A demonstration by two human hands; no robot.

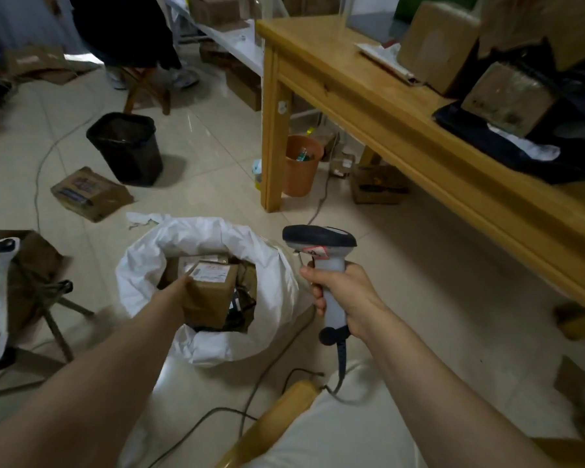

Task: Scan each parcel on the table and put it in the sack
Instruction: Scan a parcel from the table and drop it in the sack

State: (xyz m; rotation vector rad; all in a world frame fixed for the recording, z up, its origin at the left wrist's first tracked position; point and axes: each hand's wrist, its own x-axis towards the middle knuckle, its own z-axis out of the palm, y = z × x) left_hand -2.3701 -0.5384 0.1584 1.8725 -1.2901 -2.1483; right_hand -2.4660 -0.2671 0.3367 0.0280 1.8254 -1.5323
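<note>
A white sack point(277, 298) stands open on the floor in front of me, with brown parcels inside. My left hand point(179, 288) reaches into its mouth and holds a brown cardboard parcel point(206, 295) with a white label on top; most of the hand is hidden behind the box. My right hand point(345, 295) grips the handle of a grey and black barcode scanner point(321, 244), to the right of the sack, its head pointing left. More brown parcels point(510, 96) point(433, 45) lie on the wooden table point(385, 109) at the right.
A black bin point(125, 146) and a flat cardboard box point(88, 192) sit on the tiled floor beyond the sack. An orange bucket point(301, 163) stands under the table. A person stands at the back left. Cables run across the floor. A folding stool point(48, 298) is at my left.
</note>
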